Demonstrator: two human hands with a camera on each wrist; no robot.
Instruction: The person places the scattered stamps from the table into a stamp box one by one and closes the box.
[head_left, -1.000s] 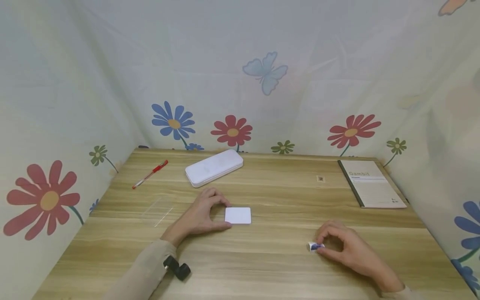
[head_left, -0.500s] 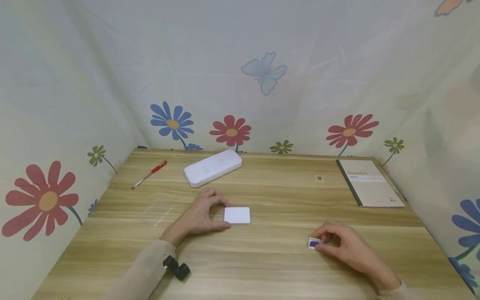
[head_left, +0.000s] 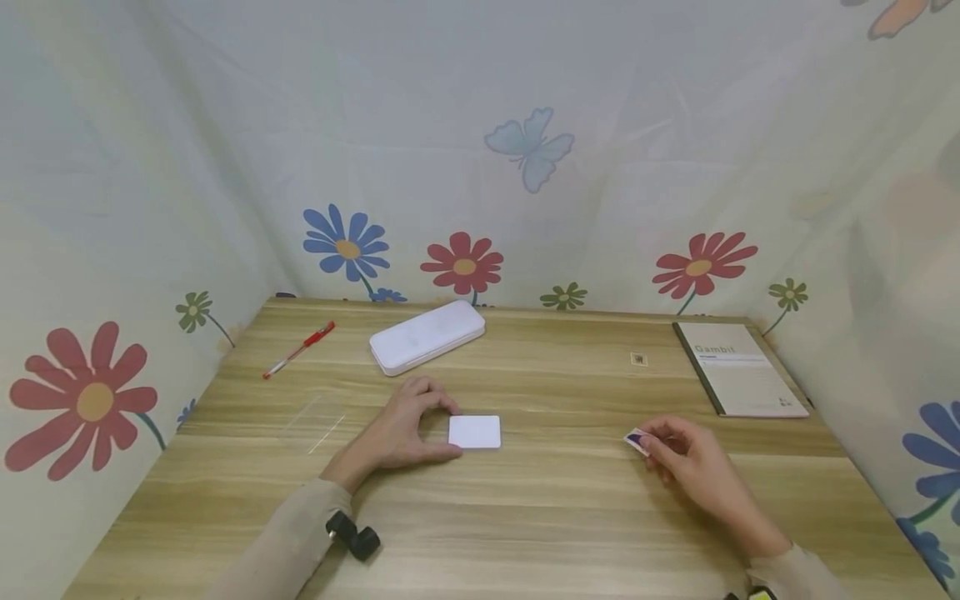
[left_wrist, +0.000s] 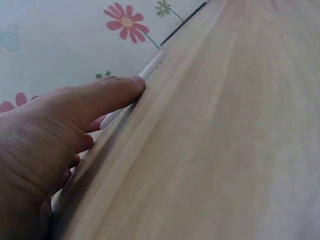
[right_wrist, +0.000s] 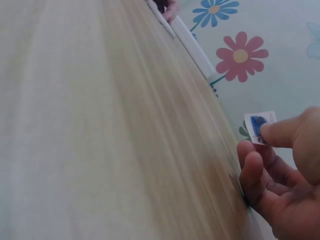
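Observation:
My left hand (head_left: 401, 425) holds a small flat white rectangular slab (head_left: 475, 432) on the table, thumb at its near edge and fingers at its far edge. Seen low in the left wrist view, the slab (left_wrist: 152, 65) is thin, with the thumb against it. My right hand (head_left: 693, 467) pinches a small stamp (head_left: 637, 440) with a white border and a blue print between thumb and fingers. In the right wrist view the stamp (right_wrist: 257, 125) is raised off the table and tilted, its printed side partly under the thumb.
A white case (head_left: 427, 337) lies behind the slab, with a red pen (head_left: 300, 349) to its left. A clear sheet (head_left: 313, 423) is beside the left forearm. Another small stamp (head_left: 639, 359) lies near a notebook (head_left: 741, 369) at the back right.
My right hand has lifted the stamp off the table and moved it slightly away from me, tilting it. The left hand and the white slab stay where they were.

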